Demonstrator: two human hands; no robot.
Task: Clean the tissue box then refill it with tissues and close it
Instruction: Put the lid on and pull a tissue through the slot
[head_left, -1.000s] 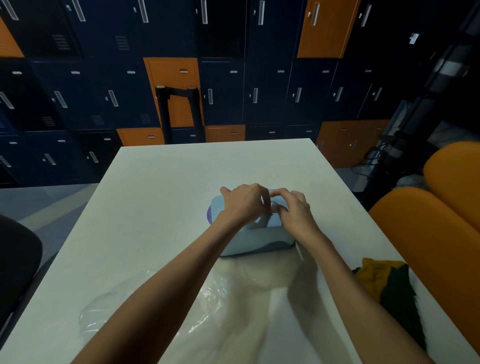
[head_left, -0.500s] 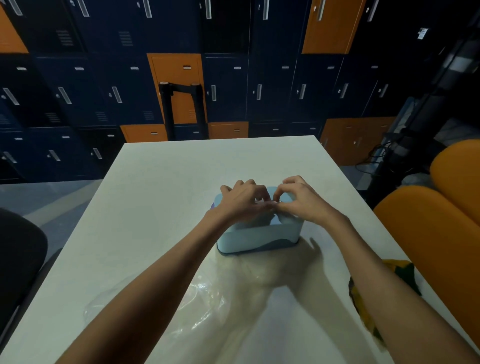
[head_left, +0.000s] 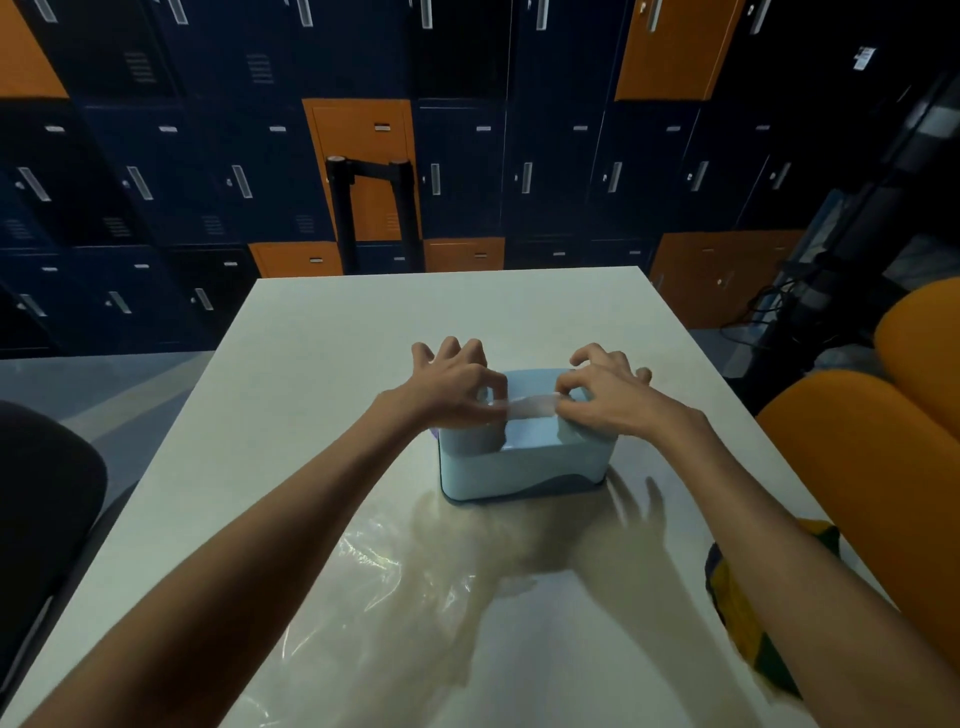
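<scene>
A pale blue tissue box (head_left: 524, 465) with a darker wavy band at its foot stands in the middle of the white table (head_left: 322, 364). Both hands are on its top. My left hand (head_left: 457, 387) pinches the left end of a white tissue (head_left: 532, 408) between thumb and forefinger, its other fingers spread. My right hand (head_left: 605, 397) pinches the right end the same way. The tissue is stretched flat between them across the top of the box. The box's opening is hidden under the tissue and hands.
A crumpled clear plastic wrapper (head_left: 395, 582) lies on the table near me. A yellow and green cloth (head_left: 743, 592) hangs at the table's right edge. Orange chairs (head_left: 872, 467) stand on the right, a dark chair (head_left: 41, 509) on the left, lockers (head_left: 467, 156) behind.
My hands were together over the box's middle. They have drawn apart, left hand leftward and right hand rightward, spreading the tissue out between them.
</scene>
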